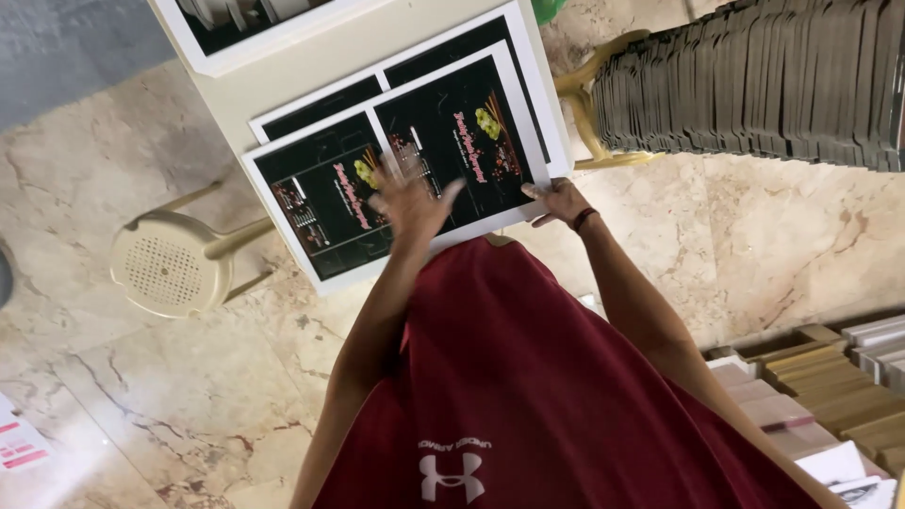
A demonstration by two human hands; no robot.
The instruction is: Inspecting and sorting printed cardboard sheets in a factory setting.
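A black printed sheet [330,203] with a white border lies on top of a pile of like sheets on a cream table [283,75]. My left hand [410,200] is spread flat over the middle of the top sheet, fingers apart and blurred. At the sheet's near right corner, my right hand [561,201], with a dark band on its wrist, pinches the edge. My red shirt [528,396] fills the lower middle of the view.
A cream plastic stool [170,262] stands on the marble floor at the left. A tall row of flat grey-brown cardboard pieces [754,80] rests on another stool at the upper right. Stacked boxes and papers [811,396] sit at the lower right.
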